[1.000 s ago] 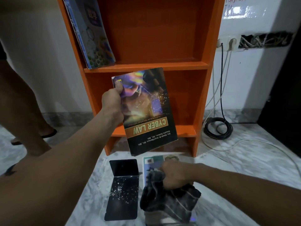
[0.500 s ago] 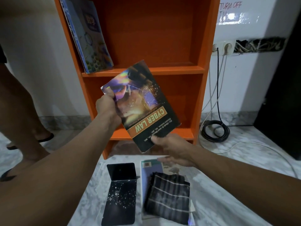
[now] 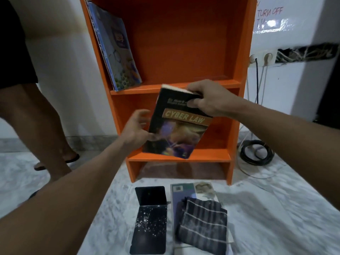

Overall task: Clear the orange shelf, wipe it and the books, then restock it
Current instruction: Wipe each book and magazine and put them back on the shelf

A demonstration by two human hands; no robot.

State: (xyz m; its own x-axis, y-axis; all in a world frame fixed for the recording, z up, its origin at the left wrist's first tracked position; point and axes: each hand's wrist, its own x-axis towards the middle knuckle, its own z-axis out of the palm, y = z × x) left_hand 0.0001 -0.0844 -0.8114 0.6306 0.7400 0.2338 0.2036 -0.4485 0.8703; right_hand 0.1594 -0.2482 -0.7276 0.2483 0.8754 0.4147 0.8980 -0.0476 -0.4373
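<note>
The Cyber Law book (image 3: 176,133) has turned from upside down to title-upright and changed hands; the right grip (image 3: 207,100) now pinches its top edge, having left the striped cloth (image 3: 200,229) on the floor; the left grip (image 3: 137,131) has released, fingers spread beside its lower left edge; the book hangs before the lower compartment of the orange shelf (image 3: 242,52); wiping looks finished, restocking next.
</note>
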